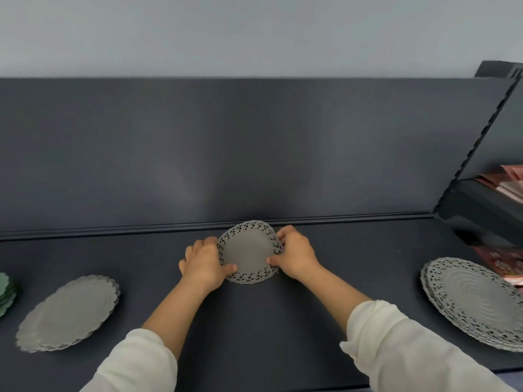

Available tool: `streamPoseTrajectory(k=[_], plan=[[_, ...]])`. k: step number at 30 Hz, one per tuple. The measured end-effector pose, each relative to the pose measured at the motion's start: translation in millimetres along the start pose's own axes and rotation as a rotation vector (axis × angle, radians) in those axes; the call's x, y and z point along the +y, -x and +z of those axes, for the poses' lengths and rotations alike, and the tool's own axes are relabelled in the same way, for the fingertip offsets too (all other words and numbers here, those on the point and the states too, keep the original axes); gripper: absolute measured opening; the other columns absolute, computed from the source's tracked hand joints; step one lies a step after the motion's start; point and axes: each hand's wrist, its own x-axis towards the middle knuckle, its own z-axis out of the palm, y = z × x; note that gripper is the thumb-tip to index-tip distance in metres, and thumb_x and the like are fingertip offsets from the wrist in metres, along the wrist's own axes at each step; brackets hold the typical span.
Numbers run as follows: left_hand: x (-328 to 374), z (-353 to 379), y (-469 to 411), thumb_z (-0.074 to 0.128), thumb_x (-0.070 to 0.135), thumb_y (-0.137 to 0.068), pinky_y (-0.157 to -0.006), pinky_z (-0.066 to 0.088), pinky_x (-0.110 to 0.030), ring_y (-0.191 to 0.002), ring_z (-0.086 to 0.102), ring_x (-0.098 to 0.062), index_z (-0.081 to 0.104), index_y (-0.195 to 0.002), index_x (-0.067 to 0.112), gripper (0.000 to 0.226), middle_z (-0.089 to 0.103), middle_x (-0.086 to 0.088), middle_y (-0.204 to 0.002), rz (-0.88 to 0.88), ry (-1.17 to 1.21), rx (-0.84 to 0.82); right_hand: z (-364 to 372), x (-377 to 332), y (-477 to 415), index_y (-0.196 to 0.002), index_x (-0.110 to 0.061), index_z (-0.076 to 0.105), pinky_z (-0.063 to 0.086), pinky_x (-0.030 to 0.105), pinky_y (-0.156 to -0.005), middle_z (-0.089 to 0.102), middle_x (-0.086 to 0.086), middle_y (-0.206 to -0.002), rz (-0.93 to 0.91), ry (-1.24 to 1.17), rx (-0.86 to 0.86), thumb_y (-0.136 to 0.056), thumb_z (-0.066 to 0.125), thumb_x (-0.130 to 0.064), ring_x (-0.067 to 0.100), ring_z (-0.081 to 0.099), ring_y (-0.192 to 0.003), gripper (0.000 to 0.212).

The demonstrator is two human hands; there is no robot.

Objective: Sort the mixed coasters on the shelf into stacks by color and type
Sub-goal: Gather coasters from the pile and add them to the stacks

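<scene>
Both hands, left hand (202, 263) and right hand (295, 256), grasp a round grey lace-edged coaster (249, 251) with curled fingers on the dark shelf (254, 321).

This looks like a shop. The dark metal shelf (283, 321) has a tall flat back panel (226, 151) and, at its right end, an upright post (481, 142) with a row of slots, as store shelving units have. Beyond this post a second shelf (478, 202) carries reddish packets (508, 183). A scalloped silver stack of coasters (68, 312) near the left end and a lace-edged stack (475, 301) near the right end lie like goods on display.
</scene>
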Motion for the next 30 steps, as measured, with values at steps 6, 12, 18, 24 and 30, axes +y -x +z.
streamPoseTrajectory(k=[6, 12, 18, 24, 30], plan=[[-5.0, 0.1, -1.8, 0.074, 0.044, -0.072, -0.106, 0.033, -0.048, -0.133, 0.031, -0.030, 0.023, -0.144, 0.017, 0.093, 0.036, -0.007, -0.144, 0.022, 0.035, 0.031, -5.4, -1.9, 18.4, -0.092, -0.024, 0.038, 0.051, 0.039, -0.078, 0.058, 0.001, -0.096, -0.209, -0.001, 0.065, -0.083, 0.060, -0.009, 0.023, 0.056, -0.088, 0.029], [17.3, 5.3, 9.6, 0.068, 0.029, -0.082, -0.091, 0.043, -0.035, -0.110, 0.055, -0.025, 0.045, -0.128, 0.011, 0.054, 0.060, -0.006, -0.114, 0.147, 0.289, 0.029, -43.2, 18.0, 49.7, -0.093, -0.023, 0.048, 0.051, 0.037, -0.081, 0.060, -0.002, -0.094, -0.275, -0.267, 0.132, -0.087, 0.060, -0.014, 0.015, 0.056, -0.083, 0.015], [101.3, 26.3, 32.8, 0.068, 0.021, -0.082, -0.085, 0.052, -0.042, -0.087, 0.061, -0.021, 0.057, -0.106, 0.023, 0.026, 0.063, 0.002, -0.091, 0.412, 0.484, -0.046, -110.9, 88.7, 86.4, -0.085, -0.018, 0.058, 0.056, 0.044, -0.068, 0.063, 0.008, -0.078, -0.096, -0.366, 0.406, -0.083, 0.066, -0.015, 0.021, 0.059, -0.067, 0.009], [187.2, 77.1, 63.9, 0.073, 0.024, -0.077, -0.072, 0.050, -0.027, -0.070, 0.058, -0.011, 0.057, -0.120, 0.019, 0.046, 0.060, 0.003, -0.077, 0.564, 0.497, -0.210, -160.4, 166.2, 128.6, -0.079, -0.008, 0.063, 0.041, 0.029, -0.057, 0.054, -0.002, -0.060, 0.159, -0.101, 0.563, -0.078, 0.070, -0.018, 0.009, 0.046, -0.056, 0.012], [243.4, 111.2, 82.5, 0.072, 0.025, -0.079, -0.064, 0.039, -0.015, -0.069, 0.053, -0.002, 0.057, -0.120, 0.020, 0.044, 0.058, 0.008, -0.076, 0.640, 0.484, -0.265, -199.5, 204.2, 152.0, -0.108, -0.007, 0.064, 0.050, 0.035, -0.064, 0.064, 0.008, -0.078, 0.275, 0.014, 0.623, -0.083, 0.067, -0.022, 0.021, 0.059, -0.069, 0.029]])
